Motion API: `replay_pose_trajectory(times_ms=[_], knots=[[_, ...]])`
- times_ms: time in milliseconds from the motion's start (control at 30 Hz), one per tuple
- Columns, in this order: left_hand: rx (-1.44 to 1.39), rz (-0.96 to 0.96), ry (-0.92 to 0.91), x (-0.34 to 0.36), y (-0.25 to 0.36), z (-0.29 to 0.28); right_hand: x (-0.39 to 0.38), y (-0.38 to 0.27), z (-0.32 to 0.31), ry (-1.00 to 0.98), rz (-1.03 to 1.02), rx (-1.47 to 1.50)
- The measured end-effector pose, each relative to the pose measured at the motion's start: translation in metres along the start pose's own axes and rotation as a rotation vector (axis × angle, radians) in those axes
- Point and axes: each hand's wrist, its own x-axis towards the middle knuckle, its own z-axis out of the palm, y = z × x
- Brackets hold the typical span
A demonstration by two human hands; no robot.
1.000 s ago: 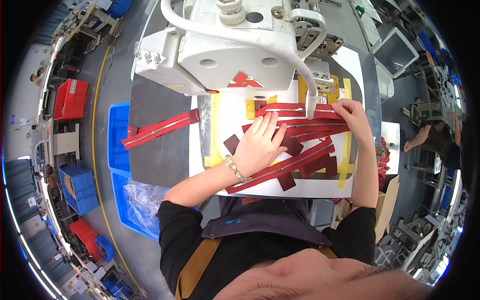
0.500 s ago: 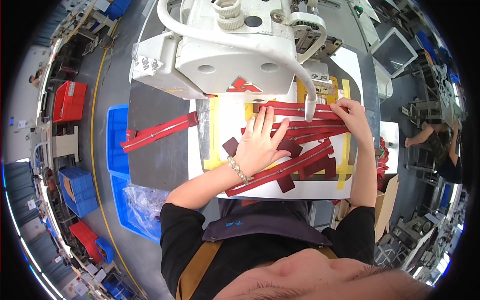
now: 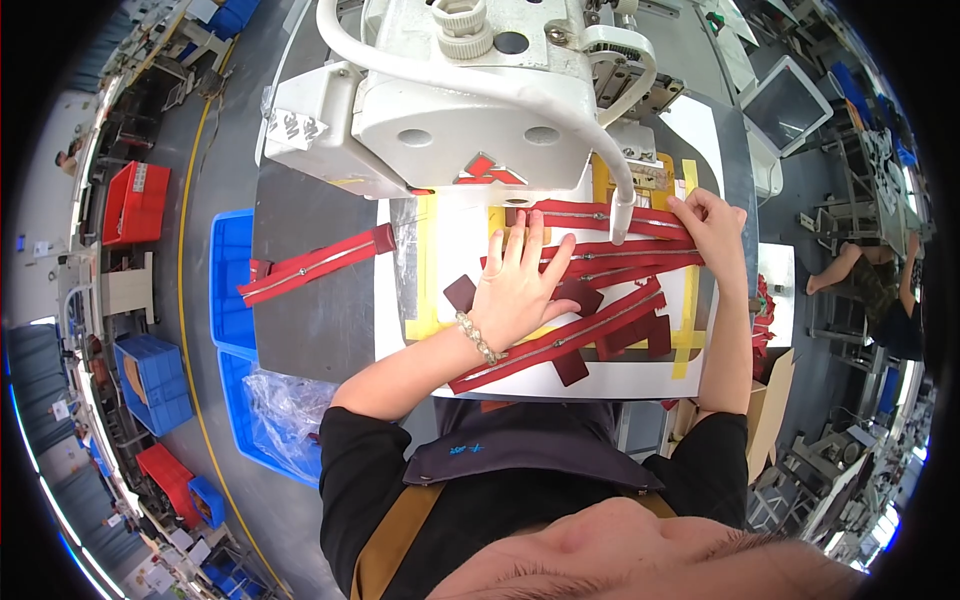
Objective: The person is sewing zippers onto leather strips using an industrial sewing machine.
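My left hand (image 3: 522,282) lies flat with fingers spread, its fingertips at the left end of a red zipper (image 3: 575,217) under the machine head. The right end of that zipper is pinched between the fingers of my right hand (image 3: 712,232). Just below it, more red zippers (image 3: 630,258) lie side by side across the white board. Another red zipper (image 3: 560,347) slants nearer to me, over several dark red patches (image 3: 633,337). A further red zipper (image 3: 318,268) rests on the dark table at the left, with a dark tab at its right end.
The white sewing machine (image 3: 470,130) overhangs the far side of the board, with a white hose (image 3: 450,75) looping across its front. Yellow tape (image 3: 424,270) marks the board. Blue bins (image 3: 232,290) stand left of the table, one holding clear plastic. A screen (image 3: 788,105) stands far right.
My right hand has shifted slightly, its fingers curling more at the zipper's right end. My left hand stays flat in nearly the same place.
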Motion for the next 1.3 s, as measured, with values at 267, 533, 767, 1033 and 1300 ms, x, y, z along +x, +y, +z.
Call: replay_pose_trajectory(times_ms=[267,533,767,1033,1300], knots=[[0.033,-0.016,-0.007,-0.001,0.002,0.003,0.005,-0.003,0.011,0.233,-0.024,-0.276],[0.041,0.039,0.069,-0.006,-0.003,-0.011,0.003,-0.038,0.031,0.135,-0.471,0.254],[0.096,0.179,0.218,-0.010,-0.021,-0.018,0.019,-0.071,0.074,0.052,-0.551,0.061],[-0.046,0.294,0.375,-0.013,-0.034,-0.024,0.036,-0.078,0.102,0.076,-0.520,0.241],[-0.129,0.364,0.314,-0.013,-0.034,-0.020,0.004,-0.087,0.048,-0.242,-0.555,0.207]])
